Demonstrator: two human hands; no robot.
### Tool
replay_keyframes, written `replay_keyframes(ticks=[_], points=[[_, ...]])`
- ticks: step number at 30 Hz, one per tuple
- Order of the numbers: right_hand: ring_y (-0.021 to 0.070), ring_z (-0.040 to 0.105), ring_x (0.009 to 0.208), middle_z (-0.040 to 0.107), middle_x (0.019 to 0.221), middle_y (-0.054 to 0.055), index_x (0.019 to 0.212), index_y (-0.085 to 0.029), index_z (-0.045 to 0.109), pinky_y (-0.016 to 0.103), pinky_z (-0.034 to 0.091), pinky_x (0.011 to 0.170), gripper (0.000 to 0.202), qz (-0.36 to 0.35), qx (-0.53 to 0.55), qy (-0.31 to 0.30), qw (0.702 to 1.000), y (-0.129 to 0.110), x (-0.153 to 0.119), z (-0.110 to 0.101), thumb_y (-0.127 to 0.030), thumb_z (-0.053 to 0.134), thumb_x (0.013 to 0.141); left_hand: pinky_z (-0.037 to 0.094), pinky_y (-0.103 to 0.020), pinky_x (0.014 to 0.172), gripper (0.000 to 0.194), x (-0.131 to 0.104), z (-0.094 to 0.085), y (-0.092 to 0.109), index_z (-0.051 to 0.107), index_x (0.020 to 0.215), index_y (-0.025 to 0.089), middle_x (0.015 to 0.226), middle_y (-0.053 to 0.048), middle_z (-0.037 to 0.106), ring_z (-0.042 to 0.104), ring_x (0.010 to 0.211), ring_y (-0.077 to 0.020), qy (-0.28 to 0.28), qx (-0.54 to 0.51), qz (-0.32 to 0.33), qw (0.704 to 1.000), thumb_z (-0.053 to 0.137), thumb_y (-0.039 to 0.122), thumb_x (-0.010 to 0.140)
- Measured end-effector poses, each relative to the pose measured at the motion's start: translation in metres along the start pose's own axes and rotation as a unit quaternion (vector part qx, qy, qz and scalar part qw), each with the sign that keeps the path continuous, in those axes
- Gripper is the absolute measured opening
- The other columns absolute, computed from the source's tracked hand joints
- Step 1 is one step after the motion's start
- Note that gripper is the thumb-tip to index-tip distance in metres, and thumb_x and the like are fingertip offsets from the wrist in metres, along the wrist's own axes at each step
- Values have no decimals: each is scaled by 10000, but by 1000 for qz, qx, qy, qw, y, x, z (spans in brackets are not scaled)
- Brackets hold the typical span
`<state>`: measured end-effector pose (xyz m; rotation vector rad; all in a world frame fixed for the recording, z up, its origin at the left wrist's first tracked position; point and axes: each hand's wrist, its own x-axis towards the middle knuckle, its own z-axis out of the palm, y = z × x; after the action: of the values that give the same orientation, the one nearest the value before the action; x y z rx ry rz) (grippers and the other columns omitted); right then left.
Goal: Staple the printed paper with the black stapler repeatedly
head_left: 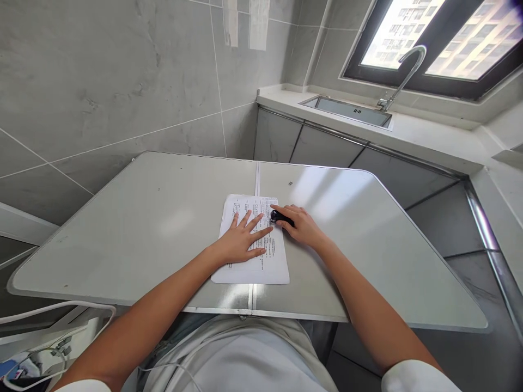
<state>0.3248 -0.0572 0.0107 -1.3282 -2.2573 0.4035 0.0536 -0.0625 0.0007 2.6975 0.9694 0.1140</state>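
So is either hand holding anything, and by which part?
The right hand grips a black stapler by its sides; the left hand lies spread on the paper.

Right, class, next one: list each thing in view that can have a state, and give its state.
left hand, spread flat on the paper
right hand, closed around a small black tool
small black tool, held at the paper's right edge
paper, printed, lying flat on the table
table, opened out flat
cabinet doors, shut
faucet, upright, no water seen running
window, open or shut unclear
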Motion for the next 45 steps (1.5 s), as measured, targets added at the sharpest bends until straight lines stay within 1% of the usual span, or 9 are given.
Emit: replay_keyframes(ticks=[8, 19, 21, 26, 32, 35, 37, 40, 45], points=[[249, 610, 997, 730, 1087, 55, 1499, -312, 538, 434, 435, 948, 457, 3, -21, -3, 1000, -7, 1, 1, -276, 499, 1045, 91, -776, 1197, 700, 1, 2, 2, 307, 1625, 440, 1754, -53, 124, 67, 1591, -464, 13, 1, 0, 1000, 509, 645, 987], [251, 605, 985, 733, 1099, 63, 1476, -307, 553, 416, 423, 903, 431, 2, -50, -13, 999, -11, 2, 2, -286, 488, 1050, 92, -764, 1202, 694, 2, 3, 3, 315, 1625, 431, 1758, -39, 111, 60, 1594, -455, 6, 5, -4, 1000, 463, 670, 990], [254, 602, 989, 731, 1098, 62, 1472, -308, 556, 419, 421, 907, 428, 5, -44, -16, 999, -11, 2, 2, -292, 486, 1050, 90, -758, 1205, 703, 2, 3, 3, 327, 1627, 397, 1757, -52, 110, 60, 1594, -456, 4, 5, -5, 1000, 445, 676, 993], [266, 598, 997, 729, 1081, 70, 1456, -305, 572, 425, 419, 899, 420, 12, -32, -13, 999, -11, 2, 3, -305, 488, 1045, 66, -704, 1245, 833, 2, 6, 0, 288, 1649, 219, 1747, -114, 142, 58, 1600, -430, 9, 0, -3, 1000, 399, 712, 987], [257, 588, 966, 731, 1078, 65, 1445, -300, 582, 429, 413, 901, 413, 18, -20, -14, 1000, -13, 2, 1, -296, 493, 1043, 66, -722, 1236, 835, 3, 6, 2, 288, 1647, 201, 1737, -131, 180, 52, 1600, -434, -4, 7, -16, 1000, 392, 706, 991], [258, 592, 962, 731, 1087, 68, 1453, -306, 579, 428, 412, 886, 417, 19, -25, -11, 999, -14, 1, 2, -299, 491, 1046, 78, -719, 1238, 821, 2, 5, 3, 308, 1640, 197, 1742, -123, 159, 51, 1600, -436, 1, 11, -13, 1000, 388, 700, 995], [264, 593, 999, 724, 1145, 73, 1447, -312, 589, 434, 411, 895, 411, 15, -30, 12, 999, -13, 0, 5, -309, 500, 1045, 83, -712, 1242, 806, 2, 5, 3, 330, 1631, 203, 1746, -112, 148, 53, 1601, -432, 12, 13, -10, 1000, 391, 696, 997], [271, 596, 1067, 709, 1225, 70, 1425, -324, 615, 465, 403, 967, 394, 10, -26, 74, 997, -11, -4, 14, -321, 516, 1043, 86, -701, 1251, 791, 2, 6, 3, 371, 1613, 197, 1742, -114, 167, 54, 1603, -423, 20, 17, -7, 1000, 395, 694, 997], [286, 636, 1055, 738, 1186, 56, 1347, -370, 682, 523, 389, 1021, 354, 42, 2, 127, 991, -9, -10, 27, -320, 553, 1021, 87, -708, 1255, 800, 3, 6, 2, 390, 1603, 179, 1739, -119, 179, 66, 1600, -432, 18, 15, -7, 1000, 432, 687, 987]])
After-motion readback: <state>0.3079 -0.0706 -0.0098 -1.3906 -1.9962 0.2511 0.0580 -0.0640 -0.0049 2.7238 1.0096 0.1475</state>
